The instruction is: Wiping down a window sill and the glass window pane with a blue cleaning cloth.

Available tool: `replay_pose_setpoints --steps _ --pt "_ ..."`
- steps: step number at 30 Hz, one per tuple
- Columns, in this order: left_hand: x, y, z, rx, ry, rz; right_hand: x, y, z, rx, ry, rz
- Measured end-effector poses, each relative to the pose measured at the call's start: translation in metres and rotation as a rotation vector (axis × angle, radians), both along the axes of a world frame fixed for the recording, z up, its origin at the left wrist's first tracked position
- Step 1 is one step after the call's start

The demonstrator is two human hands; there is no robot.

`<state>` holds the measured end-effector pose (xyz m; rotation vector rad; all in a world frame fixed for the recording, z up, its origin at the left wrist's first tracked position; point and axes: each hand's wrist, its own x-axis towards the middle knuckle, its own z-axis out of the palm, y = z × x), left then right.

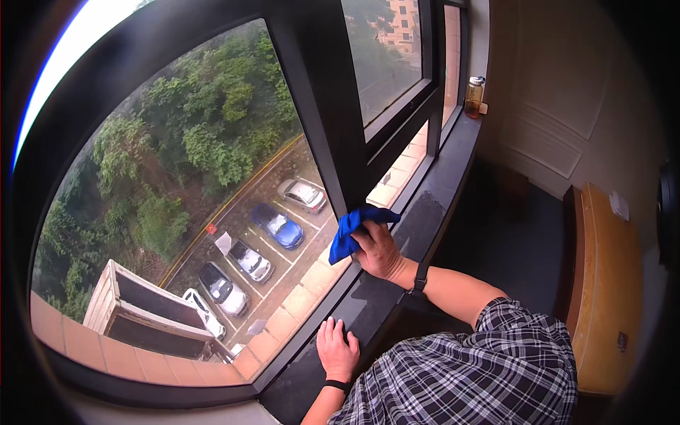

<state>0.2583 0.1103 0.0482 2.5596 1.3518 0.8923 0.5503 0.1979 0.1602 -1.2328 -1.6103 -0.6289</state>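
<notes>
My right hand (378, 251) is closed on a blue cloth (350, 231), which it holds against the lower part of the dark window frame post (332, 117), just above the sill. The cloth is bunched, with loose ends sticking out to both sides of the fingers. My left hand (337, 348) lies palm down on the dark windowsill (348, 308), fingers together and thumb a little apart, with nothing in it. Wet-looking patches show on the sill between the hands and beyond the right one. A large window pane (212, 133) fills the left side.
A bottle with amber liquid (474, 98) stands at the sill's far end. A smaller framed window (390, 64) is right of the post. Behind me at the right is a yellowish wooden piece of furniture (608, 297). Parked cars and trees show outside, below.
</notes>
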Motion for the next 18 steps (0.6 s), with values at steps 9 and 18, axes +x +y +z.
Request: replay_pose_setpoints --steps 9,18 --pt "0.018 0.016 -0.012 -0.043 0.018 -0.019 0.037 -0.032 -0.124 -0.549 0.152 -0.059" --pt "0.003 0.022 -0.029 -0.014 0.025 0.039 0.066 -0.039 -0.123 -0.651 -0.01 0.024"
